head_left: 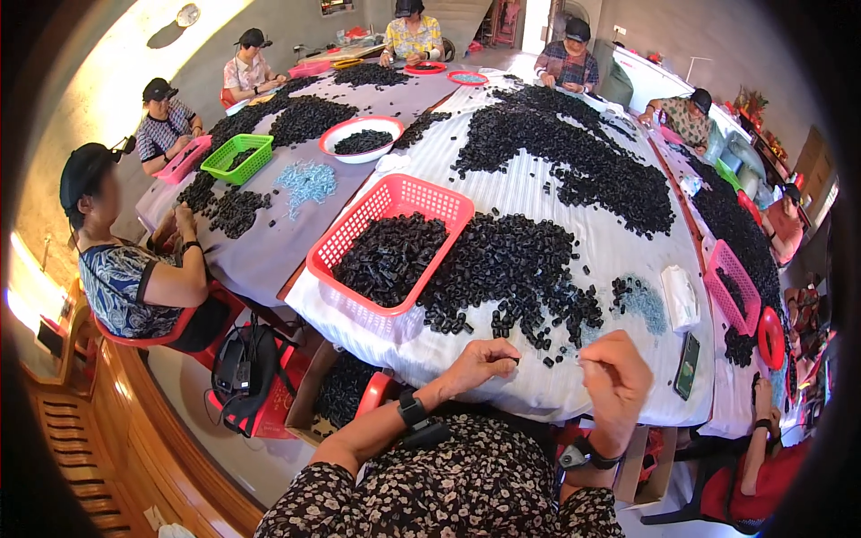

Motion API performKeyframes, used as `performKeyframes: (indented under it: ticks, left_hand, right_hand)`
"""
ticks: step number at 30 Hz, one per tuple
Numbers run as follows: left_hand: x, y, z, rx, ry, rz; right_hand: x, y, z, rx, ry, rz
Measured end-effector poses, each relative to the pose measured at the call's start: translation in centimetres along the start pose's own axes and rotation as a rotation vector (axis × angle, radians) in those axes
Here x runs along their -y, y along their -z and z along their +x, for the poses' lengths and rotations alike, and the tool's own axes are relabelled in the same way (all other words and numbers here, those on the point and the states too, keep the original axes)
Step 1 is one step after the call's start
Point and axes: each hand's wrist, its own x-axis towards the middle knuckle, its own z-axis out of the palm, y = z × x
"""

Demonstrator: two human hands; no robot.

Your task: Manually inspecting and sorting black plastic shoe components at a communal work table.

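Sitting on white cloth (pixel 659 372): red basket (pixel 421 195) of black pieces (pixel 390 255) | left hand (pixel 480 366) — thumb and finger pinching a small black piece (pixel 515 360) | loose black heap (pixel 507 260) beyond | right hand (pixel 619 377) — fingertips together (can't tell on what) | pale-blue bits (pixel 644 305) beyond it

"Where's the light strongest?"
"Far left of the fingers (pixel 489 351), where the wall (pixel 126 81) burns out pale yellow. Well ahead of them, the doorway (pixel 536 27) glares white."
"And sharpness?"
"Black plastic pieces (pixel 516 264) just past them look crisp; distant heaps merge darkly. Lower left of them, the slatted wooden bench (pixel 76 457) bends toward a black fisheye rim."
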Motion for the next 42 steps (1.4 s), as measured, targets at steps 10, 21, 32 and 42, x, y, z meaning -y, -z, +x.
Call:
performKeyframes:
  ticks: [10, 21, 32, 42]
  left_hand:
    - [-15.2, -4.6, -4.1, 0.0, -0.315, -0.09]
    - [-10.4, -2.6, -2.4, -0.068, -0.085, -0.065]
    - [-9.7, -3.2, -3.3, -0.081, 0.081, -0.183]
    - [-8.6, -2.8, -3.4, -0.035, 0.103, -0.195]
  right_hand:
    - [-2.7, -1.4, -1.3, -0.044, -0.125, 0.041]
    - [-4.1, -3.8, -2.2, 0.038, -0.27, 0.388]
    - [-5.2, -4.1, -3.6, 0.074, -0.364, 0.407]
    - [-6.4, -3.6, -3.9, 0.111, -0.309, 0.26]
